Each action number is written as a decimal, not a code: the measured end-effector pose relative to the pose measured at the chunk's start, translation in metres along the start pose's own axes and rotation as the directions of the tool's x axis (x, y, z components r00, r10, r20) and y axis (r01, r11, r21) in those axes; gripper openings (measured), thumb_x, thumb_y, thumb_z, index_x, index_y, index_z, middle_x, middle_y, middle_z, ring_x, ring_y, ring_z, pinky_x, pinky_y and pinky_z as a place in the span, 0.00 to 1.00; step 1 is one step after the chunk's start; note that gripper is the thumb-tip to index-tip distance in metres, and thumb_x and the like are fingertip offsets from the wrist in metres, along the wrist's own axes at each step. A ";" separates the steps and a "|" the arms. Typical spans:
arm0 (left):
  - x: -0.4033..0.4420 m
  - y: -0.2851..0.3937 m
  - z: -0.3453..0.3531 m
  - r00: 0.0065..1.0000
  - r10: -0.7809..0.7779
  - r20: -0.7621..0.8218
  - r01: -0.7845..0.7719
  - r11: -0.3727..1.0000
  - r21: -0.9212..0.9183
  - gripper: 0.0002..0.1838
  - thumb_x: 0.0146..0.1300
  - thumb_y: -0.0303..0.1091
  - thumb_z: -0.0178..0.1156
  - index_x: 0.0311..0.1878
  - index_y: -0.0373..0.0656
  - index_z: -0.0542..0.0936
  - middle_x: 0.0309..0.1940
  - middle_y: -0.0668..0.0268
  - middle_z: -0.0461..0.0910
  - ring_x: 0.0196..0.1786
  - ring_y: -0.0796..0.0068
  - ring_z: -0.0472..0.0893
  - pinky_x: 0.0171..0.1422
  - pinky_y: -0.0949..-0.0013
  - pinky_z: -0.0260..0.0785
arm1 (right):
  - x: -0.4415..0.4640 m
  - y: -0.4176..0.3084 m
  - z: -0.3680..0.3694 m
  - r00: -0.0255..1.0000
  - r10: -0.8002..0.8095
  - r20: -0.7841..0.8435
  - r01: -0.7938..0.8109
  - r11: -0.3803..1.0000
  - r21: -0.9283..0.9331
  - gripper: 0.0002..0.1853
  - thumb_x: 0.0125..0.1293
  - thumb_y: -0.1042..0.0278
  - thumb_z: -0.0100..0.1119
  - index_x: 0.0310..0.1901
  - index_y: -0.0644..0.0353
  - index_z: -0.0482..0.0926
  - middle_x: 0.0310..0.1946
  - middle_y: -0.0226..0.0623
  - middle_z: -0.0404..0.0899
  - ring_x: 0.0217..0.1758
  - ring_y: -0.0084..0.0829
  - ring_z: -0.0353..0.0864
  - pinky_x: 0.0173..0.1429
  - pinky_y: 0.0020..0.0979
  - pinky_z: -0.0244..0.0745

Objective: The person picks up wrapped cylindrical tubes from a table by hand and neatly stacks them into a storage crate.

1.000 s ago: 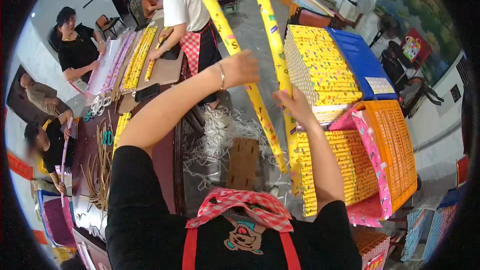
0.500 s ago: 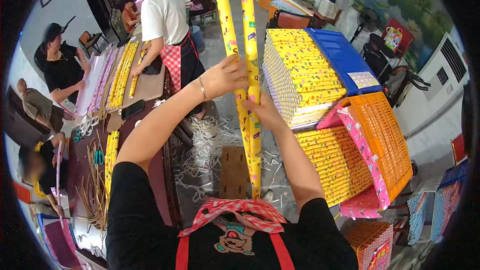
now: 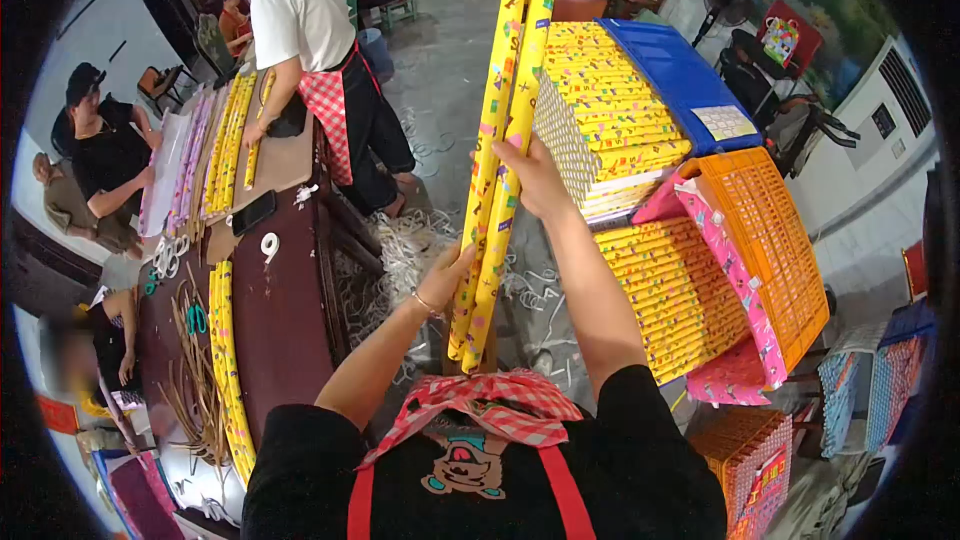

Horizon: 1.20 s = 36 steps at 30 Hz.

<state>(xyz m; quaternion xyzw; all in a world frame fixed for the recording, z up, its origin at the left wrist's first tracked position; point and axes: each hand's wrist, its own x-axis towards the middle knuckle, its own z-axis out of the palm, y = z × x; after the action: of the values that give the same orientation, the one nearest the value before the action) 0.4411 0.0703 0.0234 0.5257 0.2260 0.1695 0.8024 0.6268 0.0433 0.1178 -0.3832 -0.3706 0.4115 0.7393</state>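
Two long yellow patterned tubes (image 3: 508,120) stand side by side, leaning slightly, in front of my chest. My left hand (image 3: 449,277) is wrapped round their lower part, with a bracelet at the wrist. Higher up, my right hand (image 3: 535,176) grips the pair from the right side. The tubes touch along most of their length, and their top ends run out of view. Behind my right hand rises a large stack of yellow patterned tubes (image 3: 625,105). More of them fill a pink-lined orange basket (image 3: 770,250).
At the left, a dark red table (image 3: 285,340) holds yellow tubes, brown strips, green scissors (image 3: 196,318), a phone (image 3: 254,212) and a white tape roll (image 3: 269,246). A person in a checked apron (image 3: 327,110) stands beside it; other people are further left. White strips litter the floor (image 3: 405,250).
The two tubes, apart one second ago, have come together. My left hand has moved down to their lower part, and my right hand has moved up a little. The view has shifted.
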 end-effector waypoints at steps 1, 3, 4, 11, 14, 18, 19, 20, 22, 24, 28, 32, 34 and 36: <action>-0.004 0.004 0.005 1.000 -0.008 -0.002 0.008 1.000 -0.005 0.18 0.65 0.40 0.49 0.52 0.38 0.68 0.39 0.71 0.73 0.41 0.84 0.71 0.46 0.77 0.64 | 0.000 0.000 -0.002 1.000 0.009 -0.004 -0.009 1.000 0.001 0.15 0.62 0.69 0.51 0.49 0.62 0.66 0.36 0.37 0.74 0.38 0.30 0.77 0.40 0.31 0.75; -0.004 0.016 0.012 0.986 0.168 -0.021 -0.159 0.961 0.227 0.16 0.64 0.40 0.50 0.49 0.38 0.70 0.36 0.72 0.73 0.37 0.85 0.70 0.42 0.79 0.64 | 0.002 0.000 -0.005 0.999 0.033 0.040 -0.036 0.997 0.072 0.16 0.62 0.68 0.51 0.51 0.63 0.65 0.39 0.38 0.74 0.44 0.32 0.76 0.44 0.32 0.75; -0.002 0.020 0.012 0.983 0.183 -0.023 -0.170 0.946 0.275 0.15 0.63 0.40 0.52 0.45 0.38 0.70 0.30 0.73 0.72 0.31 0.86 0.69 0.36 0.80 0.63 | 0.004 0.003 -0.006 1.000 -0.010 0.007 0.009 0.998 0.068 0.18 0.62 0.68 0.52 0.52 0.63 0.65 0.41 0.38 0.73 0.48 0.34 0.75 0.46 0.33 0.74; 0.011 0.025 -0.001 0.976 0.215 0.028 -0.210 0.910 0.357 0.15 0.59 0.35 0.58 0.45 0.38 0.68 0.28 0.71 0.71 0.27 0.85 0.70 0.31 0.78 0.65 | 0.005 -0.005 -0.006 0.995 -0.053 -0.080 0.058 0.996 0.065 0.19 0.62 0.68 0.51 0.53 0.63 0.64 0.43 0.40 0.74 0.48 0.37 0.75 0.47 0.35 0.74; 0.003 0.045 0.004 0.976 0.148 0.157 -0.184 0.952 0.247 0.18 0.58 0.30 0.58 0.49 0.39 0.66 0.31 0.71 0.72 0.30 0.84 0.72 0.35 0.77 0.68 | 0.003 -0.013 -0.010 0.993 -0.056 -0.100 0.065 0.995 0.081 0.18 0.61 0.70 0.52 0.52 0.63 0.66 0.42 0.40 0.74 0.47 0.36 0.76 0.47 0.35 0.74; 0.006 0.053 -0.005 0.965 0.095 0.245 -0.122 0.988 0.099 0.20 0.56 0.24 0.58 0.52 0.41 0.65 0.33 0.70 0.73 0.32 0.83 0.74 0.35 0.78 0.68 | -0.001 -0.031 -0.018 0.988 0.018 -0.150 -0.004 0.996 0.088 0.17 0.60 0.69 0.54 0.50 0.61 0.67 0.40 0.39 0.75 0.44 0.31 0.76 0.43 0.32 0.75; 0.010 0.054 -0.011 0.958 0.120 0.260 -0.162 0.976 0.146 0.21 0.55 0.23 0.58 0.52 0.42 0.65 0.33 0.70 0.73 0.32 0.83 0.74 0.34 0.78 0.68 | -0.003 -0.035 -0.019 0.983 -0.008 -0.183 0.037 0.987 0.156 0.14 0.60 0.69 0.55 0.46 0.61 0.67 0.41 0.41 0.74 0.46 0.34 0.75 0.44 0.36 0.76; 0.016 0.056 -0.018 0.956 0.139 0.259 -0.184 0.970 0.158 0.23 0.52 0.21 0.59 0.52 0.42 0.66 0.32 0.71 0.72 0.31 0.84 0.73 0.32 0.78 0.67 | -0.007 -0.037 -0.023 0.972 -0.028 -0.233 0.064 0.987 0.146 0.13 0.59 0.70 0.56 0.44 0.62 0.67 0.41 0.43 0.73 0.46 0.36 0.75 0.44 0.38 0.76; 0.018 0.070 -0.025 0.959 0.177 0.220 -0.235 0.931 0.278 0.23 0.52 0.22 0.60 0.52 0.42 0.66 0.32 0.71 0.72 0.30 0.84 0.72 0.31 0.78 0.67 | -0.014 -0.042 -0.037 0.943 -0.051 -0.329 0.088 0.991 0.100 0.10 0.60 0.72 0.54 0.42 0.61 0.67 0.37 0.40 0.73 0.46 0.41 0.75 0.44 0.38 0.76; 0.029 0.073 -0.047 0.957 0.215 0.192 -0.279 0.859 0.429 0.24 0.50 0.23 0.61 0.52 0.41 0.67 0.31 0.71 0.71 0.28 0.85 0.71 0.29 0.79 0.64 | -0.021 -0.041 -0.058 0.916 -0.123 -0.381 0.132 0.991 -0.004 0.08 0.60 0.73 0.53 0.40 0.60 0.67 0.31 0.37 0.72 0.34 0.34 0.76 0.35 0.32 0.74; 0.027 0.080 -0.041 0.977 0.143 0.157 -0.201 0.857 0.475 0.23 0.51 0.20 0.59 0.52 0.41 0.68 0.33 0.71 0.69 0.30 0.85 0.70 0.30 0.80 0.65 | -0.034 -0.046 -0.051 0.903 -0.157 -0.400 0.125 0.987 -0.105 0.09 0.59 0.74 0.53 0.40 0.59 0.66 0.25 0.31 0.69 0.24 0.24 0.72 0.27 0.25 0.68; 0.037 0.064 -0.038 0.889 0.434 0.144 -0.420 0.650 0.633 0.23 0.46 0.18 0.59 0.48 0.40 0.68 0.35 0.70 0.71 0.37 0.79 0.71 0.42 0.76 0.64 | -0.032 -0.057 -0.050 0.856 -0.285 -0.431 0.210 0.954 -0.214 0.10 0.59 0.75 0.52 0.42 0.59 0.66 0.25 0.30 0.69 0.24 0.23 0.71 0.26 0.23 0.67; 0.030 0.066 -0.028 0.849 0.516 0.115 -0.434 0.556 0.709 0.23 0.46 0.18 0.59 0.48 0.40 0.68 0.35 0.69 0.71 0.38 0.78 0.71 0.43 0.75 0.64 | -0.035 -0.061 -0.054 0.844 -0.304 -0.441 0.238 0.950 -0.200 0.11 0.58 0.76 0.53 0.42 0.59 0.65 0.26 0.31 0.69 0.24 0.24 0.71 0.26 0.24 0.67; 0.026 0.059 -0.023 0.785 0.619 0.026 -0.401 0.476 0.783 0.23 0.46 0.19 0.60 0.47 0.39 0.68 0.37 0.65 0.72 0.39 0.75 0.72 0.45 0.74 0.64 | -0.037 -0.060 -0.056 0.830 -0.307 -0.466 0.237 0.950 -0.203 0.11 0.58 0.76 0.53 0.42 0.59 0.65 0.26 0.31 0.69 0.24 0.24 0.72 0.26 0.24 0.67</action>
<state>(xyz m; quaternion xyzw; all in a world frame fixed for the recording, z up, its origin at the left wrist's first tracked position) 0.4483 0.1240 0.0649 0.8245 0.2098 0.3602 0.3826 0.6802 -0.0261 0.1376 -0.4682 -0.2483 0.1643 0.8320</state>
